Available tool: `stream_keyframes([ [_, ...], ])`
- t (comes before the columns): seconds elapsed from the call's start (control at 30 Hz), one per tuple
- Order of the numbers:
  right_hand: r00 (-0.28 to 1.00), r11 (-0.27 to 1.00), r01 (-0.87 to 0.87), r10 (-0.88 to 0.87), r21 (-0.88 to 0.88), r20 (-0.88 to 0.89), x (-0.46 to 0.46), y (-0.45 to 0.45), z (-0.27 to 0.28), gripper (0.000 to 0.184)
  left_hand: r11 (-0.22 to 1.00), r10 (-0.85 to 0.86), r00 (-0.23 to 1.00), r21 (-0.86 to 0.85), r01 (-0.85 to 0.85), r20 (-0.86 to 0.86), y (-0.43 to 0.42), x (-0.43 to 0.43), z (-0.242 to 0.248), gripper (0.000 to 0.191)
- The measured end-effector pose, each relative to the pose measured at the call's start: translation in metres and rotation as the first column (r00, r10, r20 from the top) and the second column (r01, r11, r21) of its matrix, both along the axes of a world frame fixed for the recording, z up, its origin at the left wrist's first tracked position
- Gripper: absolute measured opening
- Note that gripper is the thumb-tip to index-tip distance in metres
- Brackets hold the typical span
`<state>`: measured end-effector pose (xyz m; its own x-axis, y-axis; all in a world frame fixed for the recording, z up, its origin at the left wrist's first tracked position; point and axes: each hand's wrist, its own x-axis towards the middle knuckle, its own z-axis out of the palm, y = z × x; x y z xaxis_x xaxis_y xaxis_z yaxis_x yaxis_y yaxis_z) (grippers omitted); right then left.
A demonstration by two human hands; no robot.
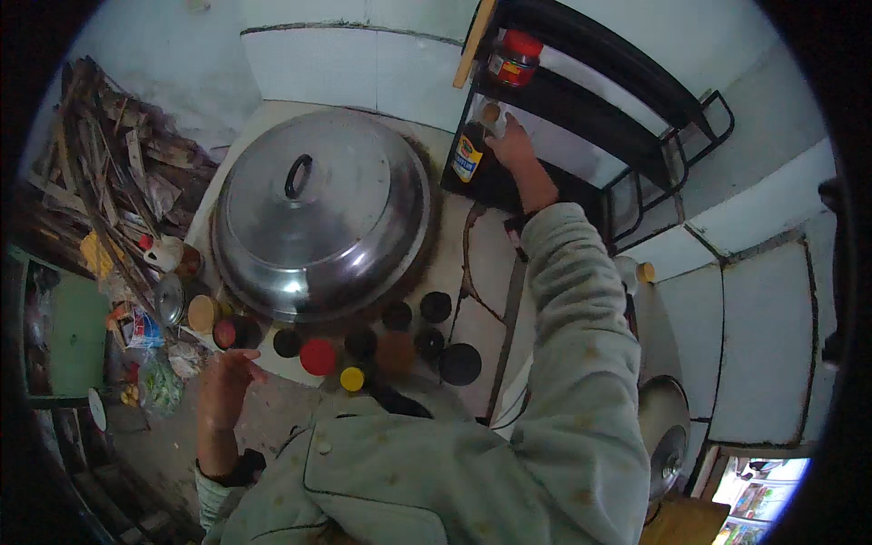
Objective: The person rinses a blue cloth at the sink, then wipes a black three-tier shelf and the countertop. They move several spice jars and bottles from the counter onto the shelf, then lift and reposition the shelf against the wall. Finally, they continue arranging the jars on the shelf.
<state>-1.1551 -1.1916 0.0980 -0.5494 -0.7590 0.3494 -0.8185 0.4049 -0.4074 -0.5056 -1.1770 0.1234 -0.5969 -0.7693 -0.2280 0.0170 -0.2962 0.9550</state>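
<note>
My right hand (512, 144) reaches onto the lower shelf of a black rack (579, 184). Its fingers are at a small item with a brown top (490, 112); whether they grip it is hard to tell. Just left of these fingers is a dark bottle (468, 153) with a yellow and blue label. My left hand (226, 381) hangs at the near edge of the counter with its fingers apart and nothing in it. Close above it is a dark jar (238, 333). A large domed metal lid (320, 211) with a black handle covers much of the counter.
Several lidded jars line the counter's front, among them a red lid (317, 357), a yellow cap (352, 379) and a black lid (460, 364). A red-lidded jar (516, 60) sits on a higher shelf. Firewood (129, 150) is piled at left, beside a green cabinet (68, 327).
</note>
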Motion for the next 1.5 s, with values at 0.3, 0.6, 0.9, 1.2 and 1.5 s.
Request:
stream_keyframes([
  [0.3, 0.785, 0.771, -0.186, -0.256, 0.609, 0.564, 0.018, 0.147, 0.154, 0.048, 0.996, -0.068, 0.991, 0.054, 0.075, -0.119, -0.016, -0.003, -0.009, 0.04],
  [0.6, 0.778, 0.599, 0.236, -0.588, 0.765, 0.22, 0.001, 0.31, 0.188, 0.046, 0.985, -0.166, 0.976, 0.027, 0.171, -0.141, -0.012, -0.022, -0.001, 0.035],
  [0.9, 0.712, 0.598, 0.218, -0.638, 0.772, 0.293, -0.01, 0.315, 0.124, 0.039, 0.977, -0.194, 0.977, 0.077, 0.201, -0.092, -0.003, -0.025, 0.001, 0.036],
  [1.2, 0.841, 0.789, 0.159, -0.423, 0.594, 0.337, -0.026, 0.329, 0.109, 0.031, 0.979, -0.179, 0.98, 0.086, 0.186, -0.083, 0.002, -0.032, -0.003, 0.035],
  [1.5, 0.916, 0.88, 0.241, -0.346, 0.41, 0.204, -0.086, 0.325, 0.119, 0.026, 0.985, -0.145, 0.988, 0.082, 0.15, -0.058, 0.0, -0.049, -0.002, 0.034],
])
